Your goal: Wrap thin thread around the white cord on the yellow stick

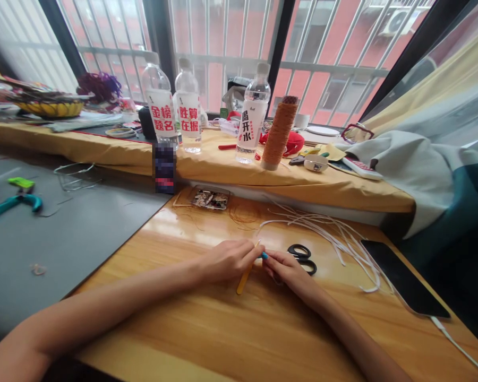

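My left hand [233, 259] is closed around a thin yellow stick-like tool [245, 281]. Its pale tip points up past my fingers and its flat end slants down toward the tabletop. Touching it, my right hand [286, 267] has its fingertips pinched on a small bright blue piece [264, 255]. The fingers cover most of that piece, so I cannot tell its kind. Just behind my right hand lie black-handled scissors [302, 259], their blades hidden. A bundle of white cords [330, 233] spreads out beyond them.
A phone [406, 278] with a white cable lies at the right. Behind are a tray of small parts [210, 198], thin brown cord [242, 214], water bottles [252, 119] and an orange-brown thread spool [279, 135] on the ledge. Teal pliers [14, 204] rest on the grey mat [83, 228].
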### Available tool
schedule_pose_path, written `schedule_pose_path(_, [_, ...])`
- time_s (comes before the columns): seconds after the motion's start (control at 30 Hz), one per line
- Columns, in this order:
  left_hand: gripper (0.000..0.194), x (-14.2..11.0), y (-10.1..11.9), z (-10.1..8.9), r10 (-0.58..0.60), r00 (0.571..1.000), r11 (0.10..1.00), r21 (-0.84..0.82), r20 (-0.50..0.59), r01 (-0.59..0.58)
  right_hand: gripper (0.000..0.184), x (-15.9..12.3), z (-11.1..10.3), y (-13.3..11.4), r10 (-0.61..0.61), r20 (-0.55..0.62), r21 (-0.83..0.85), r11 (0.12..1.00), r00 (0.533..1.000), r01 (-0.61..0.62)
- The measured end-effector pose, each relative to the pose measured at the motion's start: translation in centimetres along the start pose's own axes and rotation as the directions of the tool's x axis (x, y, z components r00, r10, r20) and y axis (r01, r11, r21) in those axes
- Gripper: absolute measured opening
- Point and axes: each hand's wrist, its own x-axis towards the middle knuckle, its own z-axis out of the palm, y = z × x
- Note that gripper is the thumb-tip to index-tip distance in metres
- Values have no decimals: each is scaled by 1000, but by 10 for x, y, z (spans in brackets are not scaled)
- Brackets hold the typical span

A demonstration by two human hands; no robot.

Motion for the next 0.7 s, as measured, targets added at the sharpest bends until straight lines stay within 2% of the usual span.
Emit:
schedule_pose_path(0.07, [21,0,-1,1,-17,1000,999,30,-1,17,43,0,0,0,9,24,-42,999,1000,-8])
schedule_pose_path(0.13, [18,0,-2,3,-99,995,995,-27,-5,99,43,0,1,-1,-22,3,-127,992,1000,22])
schedule_pose_path(0.2, [16,-1,-5,5,-207,978,970,-129,10,206,35,0,3,-2,-107,-57,-233,968,993,91])
schedule_pose_path(0.3, [15,-1,-10,6,-328,942,902,-272,75,336,24,-1,8,0,-261,-150,-388,903,954,185])
schedule_pose_path(0.43, [18,2,-15,3,-374,914,806,-432,158,404,27,-4,12,6,-366,-138,-537,809,920,241])
schedule_pose_path(0.53, [19,3,-16,1,-363,917,783,-480,163,395,25,-5,12,4,-338,-101,-548,804,936,231])
schedule_pose_path(0.7, [12,-1,-11,5,-347,928,854,-365,134,371,35,-4,10,-2,-237,-107,-476,865,966,159])
